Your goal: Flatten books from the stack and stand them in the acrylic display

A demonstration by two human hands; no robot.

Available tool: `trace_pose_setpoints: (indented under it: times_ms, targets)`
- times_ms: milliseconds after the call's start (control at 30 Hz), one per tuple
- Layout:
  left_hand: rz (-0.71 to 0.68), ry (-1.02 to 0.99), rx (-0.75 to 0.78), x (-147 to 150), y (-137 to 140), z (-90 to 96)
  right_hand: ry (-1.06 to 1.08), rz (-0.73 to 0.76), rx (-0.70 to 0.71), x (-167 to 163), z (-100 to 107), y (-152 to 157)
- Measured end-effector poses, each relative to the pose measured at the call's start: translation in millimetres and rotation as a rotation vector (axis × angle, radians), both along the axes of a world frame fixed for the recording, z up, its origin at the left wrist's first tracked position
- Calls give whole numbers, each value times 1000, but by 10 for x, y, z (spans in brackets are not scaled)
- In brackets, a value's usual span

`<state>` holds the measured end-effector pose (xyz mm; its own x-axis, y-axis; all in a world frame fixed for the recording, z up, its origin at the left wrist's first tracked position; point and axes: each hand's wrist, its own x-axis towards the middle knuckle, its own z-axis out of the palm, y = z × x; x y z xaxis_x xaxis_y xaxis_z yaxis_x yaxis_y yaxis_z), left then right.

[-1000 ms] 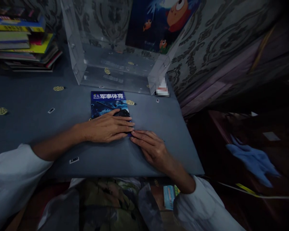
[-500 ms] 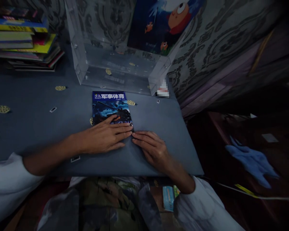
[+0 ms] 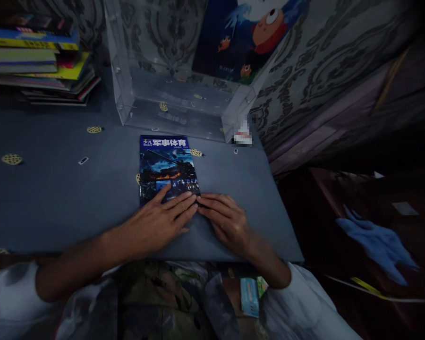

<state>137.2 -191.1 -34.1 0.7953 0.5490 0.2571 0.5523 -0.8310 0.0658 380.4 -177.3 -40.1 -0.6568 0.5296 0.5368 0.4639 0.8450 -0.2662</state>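
Observation:
A blue book (image 3: 169,165) with a tank on its cover and white Chinese lettering lies closed on the grey-blue cloth in front of me. My left hand (image 3: 159,222) rests flat over its lower edge, fingers stretched toward the lower right corner. At that same corner, the fingertips of my right hand (image 3: 226,219) are pressed together on the book's edge. The right thumb is mostly hidden beneath the hand. Both hands' fingertips almost meet there.
Behind the book stands a clear plastic rack (image 3: 173,120) holding a dark blue picture book (image 3: 230,52) with orange fish. A stack of books (image 3: 38,71) rises at the back left. Right of the table's edge hangs or lies a blue cloth (image 3: 378,245).
My left hand has slid down the book toward its lower edge, uncovering more of the cover. The right hand stays at the corner. The whole view has shifted slightly.

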Motion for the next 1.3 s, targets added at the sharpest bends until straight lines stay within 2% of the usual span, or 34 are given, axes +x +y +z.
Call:
trace_pose_setpoints:
  times_ms: [300, 700, 1133, 1300]
  targets:
    - [179, 14, 46, 143, -235, -66, -12, 23, 5, 11, -25, 19]
    - [294, -58, 41, 36, -457, -95, -28, 37, 2, -15, 12, 36]
    - [370, -96, 71, -188, -614, -84, -82, 107, -124, -207, 108, 48]
    - [407, -126, 49, -292, -676, -103, -73, 194, -239, -394, 177, 117]
